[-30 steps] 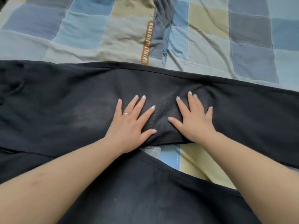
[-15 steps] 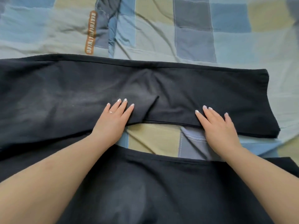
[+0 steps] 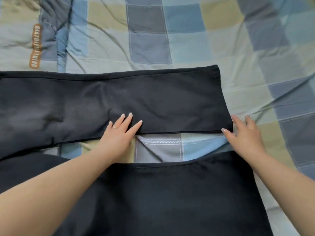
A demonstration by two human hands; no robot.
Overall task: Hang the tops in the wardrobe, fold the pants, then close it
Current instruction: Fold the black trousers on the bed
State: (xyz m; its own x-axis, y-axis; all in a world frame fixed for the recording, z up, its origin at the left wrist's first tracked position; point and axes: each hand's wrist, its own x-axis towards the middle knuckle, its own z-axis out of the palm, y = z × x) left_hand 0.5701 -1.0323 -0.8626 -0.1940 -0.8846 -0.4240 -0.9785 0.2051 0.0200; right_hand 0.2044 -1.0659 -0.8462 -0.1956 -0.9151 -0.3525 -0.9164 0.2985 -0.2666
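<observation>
Pants [image 3: 153,99] lie spread flat across the bed [image 3: 187,48], legs apart: the far leg runs from the left edge to its hem right of centre, the near leg lies along the near edge under my forearms, and a strip of quilt shows between them.

My left hand [image 3: 119,135] rests flat on the far leg's near edge, fingers straight and a little spread, pressing cloth. My right hand [image 3: 245,135] is at the near corner of the hem; thumb touches the corner, other fingers straight and apart on the quilt just beside it. Nothing gripped by either.

Risks, as I judge them:
- Cloth is soft and the quilt under it is loose and wrinkled; pressing or dragging could bunch the quilt and carry creases into the fold.
- Pulling the hem corner alone would likely skew the leg, so the seams would not match when one leg goes over the other.
- A ridge in the cloth just above my left fingers may get folded in.

Around: an orange label [image 3: 35,46] near the bed's far left corner, well apart. Nothing obstructs the fold. No wardrobe or tops in view.
</observation>
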